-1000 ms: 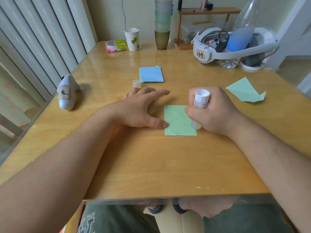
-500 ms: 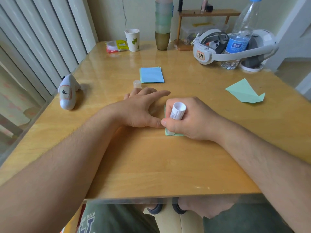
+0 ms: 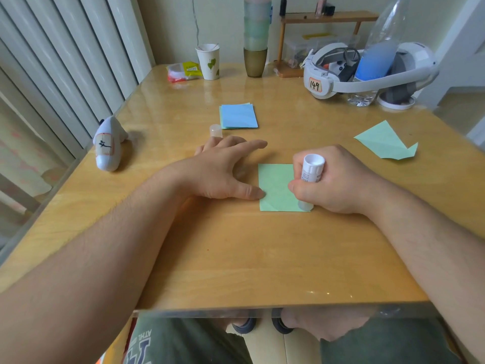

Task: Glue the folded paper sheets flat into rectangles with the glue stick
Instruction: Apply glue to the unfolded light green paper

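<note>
While the right hand (image 3: 338,185) curls its fingers (image 3: 295,187) around a white glue stick (image 3: 311,174), holding it upright with its lower end pressed to the near right corner of a pale green folded sheet (image 3: 275,187), the left hand (image 3: 223,170) lies flat beside it, fingers spread and thumb tip touching the sheet's left edge. The sheet is a plain rectangle with a diagonal crease near its lower left corner, lying flat at the centre of a glossy wooden table (image 3: 236,258).

Just beyond the left hand's fingertips stands the glue stick's translucent cap (image 3: 215,130). Farther back rests a small stack of folded rectangles (image 3: 238,116), a blue one on top and green edges showing beneath. To the right, well apart from the hands, lies a green sheet folded into an irregular pointed shape (image 3: 385,141). A white handheld device bearing a label (image 3: 107,147) sits near the table's left edge.

Along the far edge stand a paper cup printed with green leaves (image 3: 208,61), something thin poking over its rim; a crumpled wrapper (image 3: 183,72); a tower of stacked cups (image 3: 256,35); a white headset labelled 149 (image 3: 367,72); and a clear plastic bottle with a blue label (image 3: 380,48), which looks nearly empty. A small wooden shelf (image 3: 328,19) stands against the pale wall behind, and vertical white slats (image 3: 65,61) line the left side of the room.
</note>
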Tool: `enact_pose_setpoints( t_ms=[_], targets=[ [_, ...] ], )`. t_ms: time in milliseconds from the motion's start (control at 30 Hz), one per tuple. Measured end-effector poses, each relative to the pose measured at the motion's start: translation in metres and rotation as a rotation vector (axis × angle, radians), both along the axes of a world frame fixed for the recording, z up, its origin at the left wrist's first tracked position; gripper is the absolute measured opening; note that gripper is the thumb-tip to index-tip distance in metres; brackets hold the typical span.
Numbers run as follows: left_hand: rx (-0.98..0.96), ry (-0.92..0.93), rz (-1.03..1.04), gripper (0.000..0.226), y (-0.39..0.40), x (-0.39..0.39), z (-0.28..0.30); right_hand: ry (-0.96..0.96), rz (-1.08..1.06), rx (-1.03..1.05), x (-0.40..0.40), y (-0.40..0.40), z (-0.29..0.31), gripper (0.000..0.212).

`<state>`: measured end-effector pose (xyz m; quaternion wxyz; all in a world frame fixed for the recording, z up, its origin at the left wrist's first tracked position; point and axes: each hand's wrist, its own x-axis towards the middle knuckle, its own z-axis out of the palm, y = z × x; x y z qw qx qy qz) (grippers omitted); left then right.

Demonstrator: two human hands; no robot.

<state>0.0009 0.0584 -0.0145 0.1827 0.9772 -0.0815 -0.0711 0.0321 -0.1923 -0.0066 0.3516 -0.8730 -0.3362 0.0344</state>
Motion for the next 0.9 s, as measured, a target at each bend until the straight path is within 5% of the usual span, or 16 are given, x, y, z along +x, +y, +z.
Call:
enact_pose_setpoints(
  t_ms=[300, 500, 700, 900],
  targets=[
    [-0.005, 0.016, -0.001, 0.098, -0.001, -0.001, 0.001, 0.002, 0.022, 0.005, 0.004, -0.003, -0.003, 0.034],
    [-0.092, 0.085, -0.001, 0.098, 0.002, -0.003, 0.010, 0.043, -0.087, 0.242, 0.009, 0.005, 0.003, 0.021],
    [-0.070, 0.054, 0.006, 0.112, 0.004, -0.003, 0.005, -0.028, -0.049, 0.024, 0.011, 0.032, 0.025, 0.027],
    [-0.076, -0.026, 0.032, 0.125, 0.006, 0.001, 0.000, -0.027, -0.084, 0.069, 0.011, 0.059, 0.011, 0.030]
  ],
)
